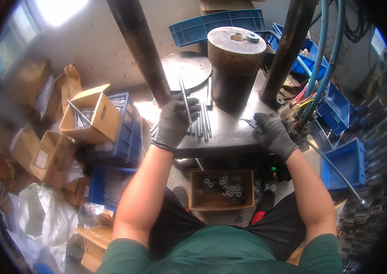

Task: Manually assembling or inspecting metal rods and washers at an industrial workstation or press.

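1. Black-gloved at both hands. Grasps a slim steel rod (184, 93) in the left hand (174, 119), fingers curled round its lower part; slants it a little left toward the top, upper end free of the fingers.
2. Grasps a small dark tool (250, 123) in the right hand (275, 133), tip pointing left; cannot tell its exact kind.
3. Has the held rod well apart from the right hand, off to its left, above the metal table (231, 133).
4. More rods (206, 125) lying on the tabletop, between both hands, just beside the left.
5. Beyond the hands: thick steel cylinder (234, 82), upright, bearing (252, 37) on top; round metal plate (182, 66) to its left.
6. Below, between the feet: open box (221, 208) with metal rings (233, 190) inside.
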The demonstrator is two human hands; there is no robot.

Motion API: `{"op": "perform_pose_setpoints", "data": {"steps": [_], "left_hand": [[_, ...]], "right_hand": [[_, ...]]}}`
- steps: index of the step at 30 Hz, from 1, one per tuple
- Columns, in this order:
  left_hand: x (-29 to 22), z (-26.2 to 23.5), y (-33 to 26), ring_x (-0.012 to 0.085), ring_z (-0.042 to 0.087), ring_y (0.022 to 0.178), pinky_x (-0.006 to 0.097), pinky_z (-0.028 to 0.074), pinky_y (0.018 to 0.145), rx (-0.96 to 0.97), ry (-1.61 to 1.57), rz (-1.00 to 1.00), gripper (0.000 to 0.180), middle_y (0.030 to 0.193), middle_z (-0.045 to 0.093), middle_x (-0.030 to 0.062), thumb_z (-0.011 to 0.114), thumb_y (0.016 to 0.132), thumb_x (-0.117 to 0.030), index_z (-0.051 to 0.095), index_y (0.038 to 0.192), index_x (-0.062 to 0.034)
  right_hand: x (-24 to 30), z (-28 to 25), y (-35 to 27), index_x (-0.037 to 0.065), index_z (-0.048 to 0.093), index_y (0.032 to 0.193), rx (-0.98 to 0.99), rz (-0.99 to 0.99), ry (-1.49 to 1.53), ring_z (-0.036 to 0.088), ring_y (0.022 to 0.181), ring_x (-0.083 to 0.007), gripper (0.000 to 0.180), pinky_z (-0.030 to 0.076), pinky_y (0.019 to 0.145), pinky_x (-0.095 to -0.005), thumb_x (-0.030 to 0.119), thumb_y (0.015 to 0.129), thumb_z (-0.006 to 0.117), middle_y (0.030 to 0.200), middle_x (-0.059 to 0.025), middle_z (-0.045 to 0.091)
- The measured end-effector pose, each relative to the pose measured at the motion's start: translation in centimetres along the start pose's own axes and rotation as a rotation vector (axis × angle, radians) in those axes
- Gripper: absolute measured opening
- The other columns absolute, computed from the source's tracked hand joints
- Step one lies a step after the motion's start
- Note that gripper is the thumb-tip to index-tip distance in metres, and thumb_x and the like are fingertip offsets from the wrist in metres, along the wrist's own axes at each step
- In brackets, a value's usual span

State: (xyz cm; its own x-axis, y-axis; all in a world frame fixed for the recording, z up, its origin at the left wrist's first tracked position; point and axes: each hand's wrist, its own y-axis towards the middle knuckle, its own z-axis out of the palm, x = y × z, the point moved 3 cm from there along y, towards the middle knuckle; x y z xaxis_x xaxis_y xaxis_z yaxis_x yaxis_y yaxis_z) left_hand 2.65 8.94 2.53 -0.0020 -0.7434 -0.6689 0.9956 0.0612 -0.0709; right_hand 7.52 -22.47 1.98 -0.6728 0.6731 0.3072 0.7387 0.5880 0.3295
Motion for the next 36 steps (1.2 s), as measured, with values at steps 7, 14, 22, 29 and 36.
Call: {"op": "perform_pose_setpoints", "data": {"steps": [7,14,22,29,36], "left_hand": [[-0.6,-1.3,0.0,0.0104,0.059,0.060,0.023,0.050,0.054,-0.332,0.562,0.193,0.033,0.101,0.071,0.0097,0.055,0.093,-0.008,0.060,0.126,-0.0017],[-1.4,-2.2,-0.5,0.0094,0.057,0.058,0.022,0.046,0.049,-0.478,0.707,0.094,0.032,0.104,0.072,0.0081,0.052,0.096,-0.008,0.060,0.126,-0.0014],[1.8,1.1,-2.7,0.0076,0.056,0.064,0.022,0.045,0.054,-0.185,0.568,0.159,0.028,0.089,0.068,0.0032,0.070,0.091,-0.013,0.064,0.115,-0.0031],[8.6,4.0,-4.9,0.0130,0.060,0.092,0.029,0.051,0.084,0.164,0.809,-0.057,0.034,0.099,0.066,0.0045,0.075,0.093,-0.025,0.064,0.117,-0.0027],[10.3,6.1,-5.9,0.0115,0.060,0.098,0.030,0.052,0.087,0.248,0.710,-0.170,0.030,0.101,0.067,0.0026,0.072,0.099,-0.028,0.064,0.114,-0.0031]], "right_hand": [[1.8,0.4,-0.9,0.007,0.065,0.105,0.135,-0.041,-0.104,0.062,0.095,-0.0381,0.033,0.050,0.088,-0.0469,0.010,0.075,0.076,0.098,-0.0165,0.068],[3.2,0.9,-2.7,0.009,0.060,0.096,0.059,-0.195,0.048,0.059,0.088,-0.0378,0.026,0.047,0.083,-0.0504,0.003,0.073,0.071,0.087,-0.0116,0.062],[2.7,0.9,-2.9,0.009,0.057,0.088,-0.078,-0.238,0.149,0.060,0.079,-0.0318,0.021,0.049,0.074,-0.0447,0.000,0.075,0.070,0.079,-0.0104,0.059],[4.5,-0.2,-3.3,0.006,0.061,0.088,-0.075,0.266,0.775,0.058,0.076,-0.0192,0.012,0.050,0.074,-0.0345,0.004,0.083,0.071,0.079,-0.0062,0.060],[6.3,-1.3,-3.7,0.006,0.061,0.090,0.025,0.396,0.947,0.055,0.078,-0.0100,0.012,0.049,0.073,-0.0310,0.005,0.085,0.071,0.080,0.0000,0.059]]}}
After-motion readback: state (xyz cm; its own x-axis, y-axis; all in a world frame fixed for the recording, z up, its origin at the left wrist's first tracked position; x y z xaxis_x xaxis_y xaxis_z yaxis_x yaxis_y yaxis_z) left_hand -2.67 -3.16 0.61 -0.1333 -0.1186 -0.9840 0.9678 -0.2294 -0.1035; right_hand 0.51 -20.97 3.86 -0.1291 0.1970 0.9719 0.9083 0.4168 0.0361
